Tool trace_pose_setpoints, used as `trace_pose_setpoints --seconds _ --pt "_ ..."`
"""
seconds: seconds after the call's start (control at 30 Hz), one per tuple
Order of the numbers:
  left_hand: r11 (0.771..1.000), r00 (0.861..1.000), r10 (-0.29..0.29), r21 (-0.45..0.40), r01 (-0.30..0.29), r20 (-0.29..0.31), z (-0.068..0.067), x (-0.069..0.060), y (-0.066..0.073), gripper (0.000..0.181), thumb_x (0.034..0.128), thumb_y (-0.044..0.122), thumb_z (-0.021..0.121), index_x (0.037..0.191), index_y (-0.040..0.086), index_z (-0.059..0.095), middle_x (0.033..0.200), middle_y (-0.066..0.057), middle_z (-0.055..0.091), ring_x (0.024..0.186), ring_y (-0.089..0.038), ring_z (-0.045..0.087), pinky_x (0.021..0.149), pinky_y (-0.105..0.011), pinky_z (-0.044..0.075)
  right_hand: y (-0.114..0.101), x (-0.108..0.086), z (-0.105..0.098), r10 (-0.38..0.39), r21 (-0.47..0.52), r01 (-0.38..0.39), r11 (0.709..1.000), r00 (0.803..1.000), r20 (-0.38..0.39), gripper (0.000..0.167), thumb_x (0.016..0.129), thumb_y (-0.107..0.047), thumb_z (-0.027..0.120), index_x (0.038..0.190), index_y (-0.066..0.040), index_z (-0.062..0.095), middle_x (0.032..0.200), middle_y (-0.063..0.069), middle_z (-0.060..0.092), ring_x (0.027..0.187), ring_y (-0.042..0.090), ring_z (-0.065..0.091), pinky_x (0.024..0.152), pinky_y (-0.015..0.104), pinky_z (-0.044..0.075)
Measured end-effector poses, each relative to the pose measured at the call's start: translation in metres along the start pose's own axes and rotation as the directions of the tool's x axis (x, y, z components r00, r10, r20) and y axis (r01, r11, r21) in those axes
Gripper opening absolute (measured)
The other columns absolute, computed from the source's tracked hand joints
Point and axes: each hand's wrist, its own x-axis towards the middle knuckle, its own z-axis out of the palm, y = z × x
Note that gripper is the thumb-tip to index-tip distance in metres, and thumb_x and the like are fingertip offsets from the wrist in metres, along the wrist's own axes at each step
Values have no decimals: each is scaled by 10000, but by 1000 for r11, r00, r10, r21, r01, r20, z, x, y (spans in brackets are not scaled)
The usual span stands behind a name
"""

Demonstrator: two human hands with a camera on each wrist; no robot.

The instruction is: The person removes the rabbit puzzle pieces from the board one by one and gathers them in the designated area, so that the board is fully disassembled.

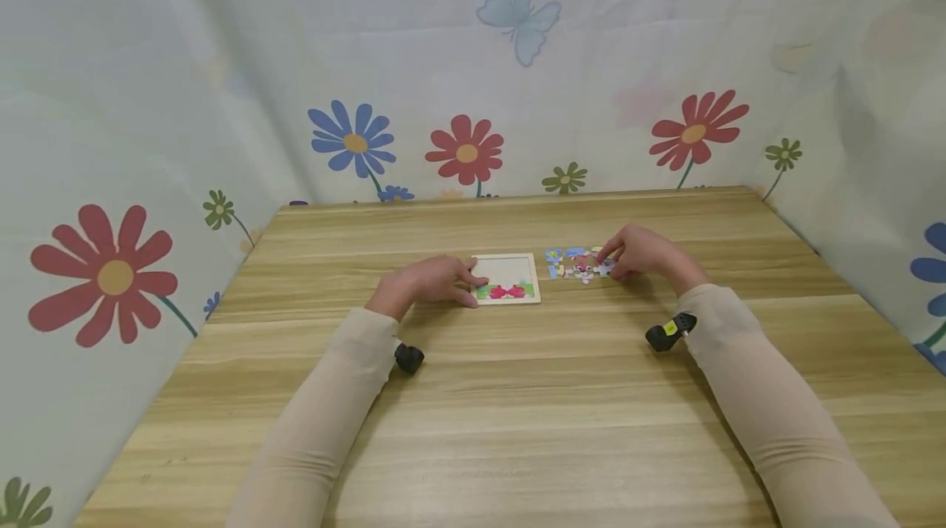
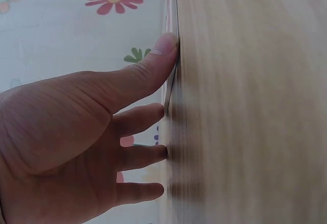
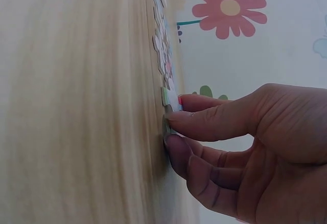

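Observation:
My left hand (image 1: pixel 438 278) rests at the left edge of a square puzzle frame (image 1: pixel 537 286). In the left wrist view its thumb (image 2: pixel 164 45) lies on the frame's edge, and the other fingers reach down to the tabletop, fairly straight. Red and green pieces (image 1: pixel 510 291) fill the frame's near part; its far part shows a pale board. To the right lie several loose jigsaw pieces (image 1: pixel 562 254). At their right end my right hand (image 1: pixel 640 252) pinches a jigsaw piece (image 3: pixel 167 124) between thumb and fingers, low over the table. The fingers hide most of that piece.
The wooden table (image 1: pixel 517 413) runs back to a white curtain (image 1: pixel 414 35) printed with flowers and a butterfly. Small black wrist cameras (image 1: pixel 668 332) hang from both sleeves, just above the tabletop.

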Motion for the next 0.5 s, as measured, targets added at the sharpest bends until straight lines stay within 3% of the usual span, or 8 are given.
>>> trace_pose_setpoints --seconds 0.5 --pt "1000 1000 -3 -12 3 3 0 0 1 534 922 341 715 1420 225 561 1619 -89 246 1496 -274 222 1197 -412 219 -2 0 0 2 -49 -1 999 1000 9 296 856 68 672 1146 31 719 702 24 525 626 161 553 626 311 492"
